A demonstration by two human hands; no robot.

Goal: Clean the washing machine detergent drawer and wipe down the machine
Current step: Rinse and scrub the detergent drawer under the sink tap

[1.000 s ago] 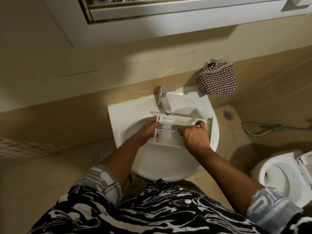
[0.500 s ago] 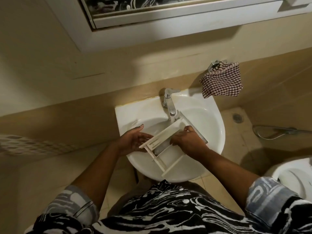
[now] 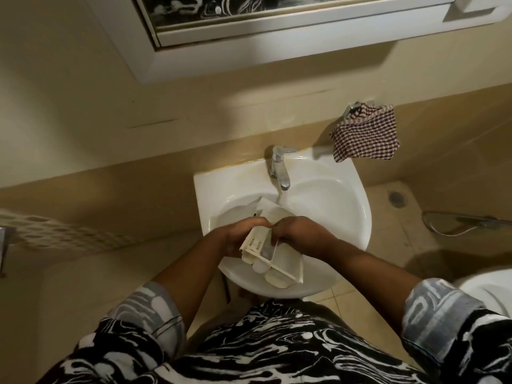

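Head view: the white plastic compartmented detergent drawer (image 3: 279, 268) is held tilted over the white ceramic basin (image 3: 357, 206), its far end below the chrome tap (image 3: 279, 167). The left hand (image 3: 242, 235) curls round the drawer's left wall. The right hand (image 3: 300, 231) grips its right side with fingers bent inward. The knuckles of the two hands nearly meet. Both forearms (image 3: 188, 275) slant inward from rolled patterned sleeves (image 3: 155, 309).

Lighting: dim, warm yellow cast. Brightest area: sink (image 3: 346, 189), soft glare on rim. Shadows: dark band on wall (image 3: 83, 120) above sink. Edges: wide-angle bending, blur far left of sink.
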